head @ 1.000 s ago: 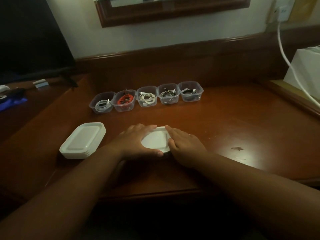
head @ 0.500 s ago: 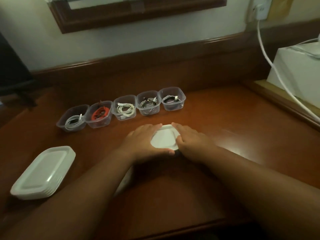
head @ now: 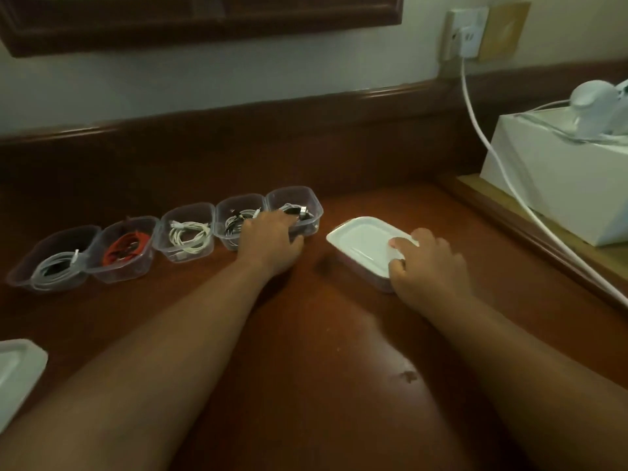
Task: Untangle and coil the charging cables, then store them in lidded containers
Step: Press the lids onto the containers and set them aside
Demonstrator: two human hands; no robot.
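Viewing from above, two bare forearms are seen reaching forward over a dark wooden desk [head: 306, 368]. At the near left edge, a stack of white lids [head: 17, 372] is partly cut off; the count cannot be told. Farther on, the right hand [head: 428, 266] is pressed on a closed tub [head: 363, 248], fingers curled over its near right corner; its long axis runs from far left to near right. The left hand [head: 268, 243] is laid, fingers spread, on the rightmost open tub [head: 295, 207]; whether it is gripped cannot be told. Five open tubs are lined up touching, the row slanting from near left to far right, one coiled cable in each: grey, red [head: 125, 246], white, then two mixed dark and white. At far right, a white box [head: 560, 185] is crossed by a white cord [head: 482, 137] plugged into a wall socket [head: 465, 32].
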